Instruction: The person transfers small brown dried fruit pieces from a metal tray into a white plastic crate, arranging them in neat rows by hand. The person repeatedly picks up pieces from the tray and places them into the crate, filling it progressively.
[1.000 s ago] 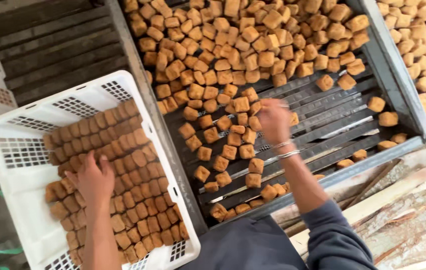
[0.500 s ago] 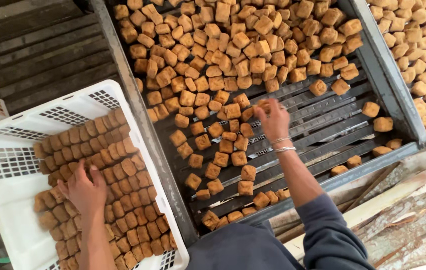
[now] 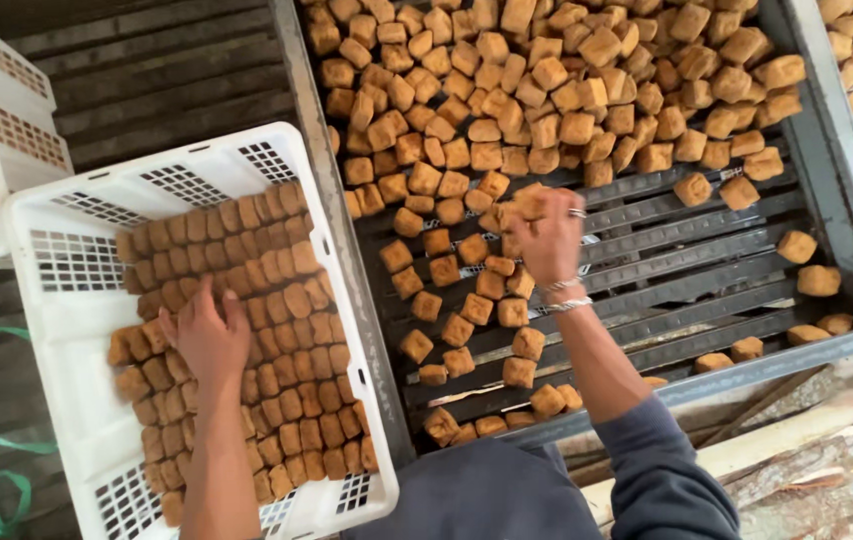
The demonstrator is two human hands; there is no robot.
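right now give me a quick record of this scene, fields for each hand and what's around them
left hand: palm down on the rows of brown cubes packed in the white perforated plastic crate
right hand: lifted over the dark slatted metal tray, fingers closed on a tan fried cube
tray contents: loose golden-brown cubes, dense at the far end
wrist: thin metal bracelets

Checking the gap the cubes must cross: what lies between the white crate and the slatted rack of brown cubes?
In the head view, only the rack's grey metal side rail lies between; the white crate's right rim seems to rest against or over it.
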